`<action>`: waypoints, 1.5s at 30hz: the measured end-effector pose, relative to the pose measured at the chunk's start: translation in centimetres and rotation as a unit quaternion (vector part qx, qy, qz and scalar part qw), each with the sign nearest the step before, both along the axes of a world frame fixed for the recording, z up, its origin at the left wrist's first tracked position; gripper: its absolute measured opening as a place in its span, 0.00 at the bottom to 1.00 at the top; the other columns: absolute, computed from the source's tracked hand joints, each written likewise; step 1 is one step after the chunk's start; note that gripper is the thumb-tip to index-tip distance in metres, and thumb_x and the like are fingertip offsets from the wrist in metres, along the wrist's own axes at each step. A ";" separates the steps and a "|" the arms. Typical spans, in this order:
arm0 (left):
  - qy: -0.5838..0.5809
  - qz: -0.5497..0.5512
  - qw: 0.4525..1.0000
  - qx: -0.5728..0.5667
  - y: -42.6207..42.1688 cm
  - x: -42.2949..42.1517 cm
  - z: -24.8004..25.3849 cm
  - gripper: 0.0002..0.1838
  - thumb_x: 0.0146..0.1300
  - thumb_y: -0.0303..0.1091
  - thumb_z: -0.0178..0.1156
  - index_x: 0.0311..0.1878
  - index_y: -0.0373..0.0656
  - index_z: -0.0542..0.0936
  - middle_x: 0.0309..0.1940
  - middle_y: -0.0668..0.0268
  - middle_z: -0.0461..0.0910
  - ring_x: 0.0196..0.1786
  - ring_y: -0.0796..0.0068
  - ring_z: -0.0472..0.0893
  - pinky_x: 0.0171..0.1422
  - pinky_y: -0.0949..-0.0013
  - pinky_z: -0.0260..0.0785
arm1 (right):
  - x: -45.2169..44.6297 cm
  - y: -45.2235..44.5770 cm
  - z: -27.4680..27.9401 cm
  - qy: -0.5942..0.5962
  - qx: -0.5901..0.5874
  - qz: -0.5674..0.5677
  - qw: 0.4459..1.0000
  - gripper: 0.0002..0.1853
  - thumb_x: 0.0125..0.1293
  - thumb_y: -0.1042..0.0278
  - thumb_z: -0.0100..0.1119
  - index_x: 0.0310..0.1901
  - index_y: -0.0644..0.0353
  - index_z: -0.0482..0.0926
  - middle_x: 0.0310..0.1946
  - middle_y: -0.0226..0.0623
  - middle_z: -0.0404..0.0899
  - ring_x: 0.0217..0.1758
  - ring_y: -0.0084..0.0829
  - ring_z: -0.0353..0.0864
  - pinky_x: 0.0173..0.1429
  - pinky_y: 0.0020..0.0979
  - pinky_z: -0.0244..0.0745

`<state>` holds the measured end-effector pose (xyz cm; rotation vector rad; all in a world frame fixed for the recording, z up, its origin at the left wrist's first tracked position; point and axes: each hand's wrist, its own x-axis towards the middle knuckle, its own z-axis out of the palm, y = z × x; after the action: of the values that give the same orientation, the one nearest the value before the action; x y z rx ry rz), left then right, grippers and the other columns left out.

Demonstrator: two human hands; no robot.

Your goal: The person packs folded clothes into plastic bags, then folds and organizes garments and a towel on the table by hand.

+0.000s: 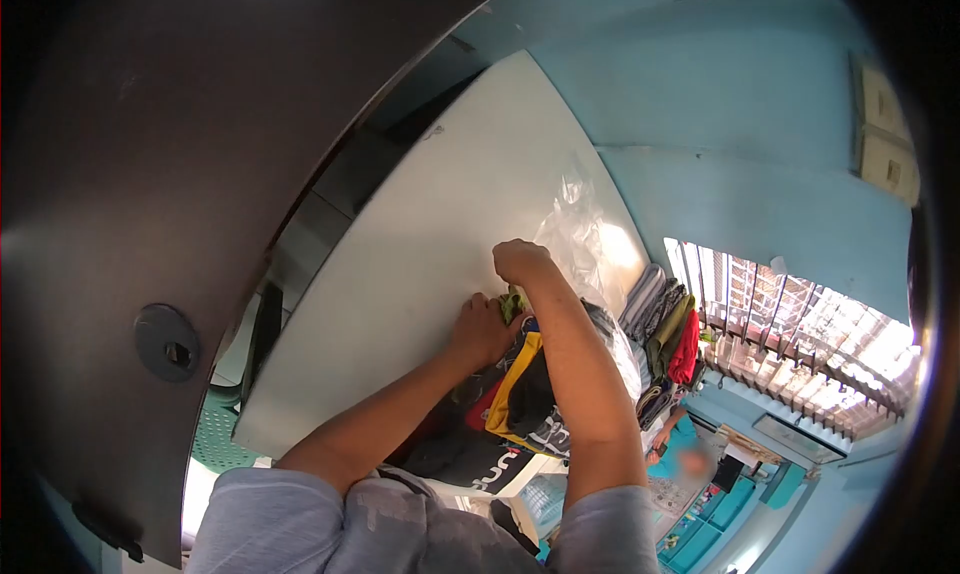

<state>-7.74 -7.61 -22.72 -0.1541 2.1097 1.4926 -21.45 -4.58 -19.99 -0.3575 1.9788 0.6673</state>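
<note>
My left hand is closed at the edge of a small green patterned cloth, over the white tabletop. Just beyond it, my right hand is curled closed; whatever its fingers may hold is hidden from this angle. Under and beside my forearms lies a heap of clothes, with a dark garment with yellow trim and a black cloth with white lettering. A crumpled clear plastic bag lies beyond my right hand and runs along my right forearm.
The white tabletop meets a blue wall. Folded clothes are stacked by the barred window. A dark brown panel fills the left. Lower right, another person in a teal top is near a cluttered table.
</note>
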 end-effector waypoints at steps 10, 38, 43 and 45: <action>-0.063 -0.032 0.996 0.057 -0.8 -1.0 -0.3 0.36 0.62 0.61 0.44 0.45 0.29 0.74 0.40 0.43 0.77 0.47 0.46 0.76 0.53 0.52 0.67 | 0.2 0.1 -0.9 0.010 -0.035 -0.001 0.999 0.14 0.58 0.72 0.47 0.44 0.58 0.80 0.47 0.43 0.79 0.51 0.42 0.78 0.53 0.42 0.73; 0.170 0.173 0.936 0.257 0.4 4.0 -0.2 0.14 0.62 0.31 0.48 0.47 0.34 0.71 0.44 0.45 0.73 0.48 0.47 0.73 0.55 0.52 0.63 | 5.7 -4.0 -0.5 -0.222 -0.133 0.166 0.952 0.12 0.55 0.75 0.49 0.39 0.60 0.81 0.44 0.44 0.79 0.48 0.43 0.79 0.47 0.39 0.75; 0.163 0.158 0.958 0.176 -3.4 6.9 0.5 0.14 0.53 0.21 0.53 0.45 0.36 0.70 0.40 0.49 0.73 0.47 0.52 0.73 0.53 0.58 0.64 | 4.0 -4.4 1.5 -0.235 -0.149 -0.024 0.960 0.12 0.57 0.69 0.48 0.41 0.58 0.76 0.39 0.42 0.79 0.42 0.40 0.78 0.43 0.37 0.72; 0.205 0.201 0.947 0.145 -3.6 7.0 0.3 0.16 0.51 0.20 0.54 0.45 0.37 0.69 0.40 0.52 0.72 0.47 0.54 0.73 0.53 0.60 0.64 | 3.6 -4.3 1.6 -0.215 -0.147 -0.066 0.963 0.11 0.57 0.68 0.48 0.42 0.57 0.74 0.36 0.41 0.79 0.39 0.39 0.78 0.42 0.35 0.71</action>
<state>-0.75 -11.26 -22.41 -0.1840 2.2273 2.2227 -17.86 -8.89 -18.42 -0.4981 1.6617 0.1845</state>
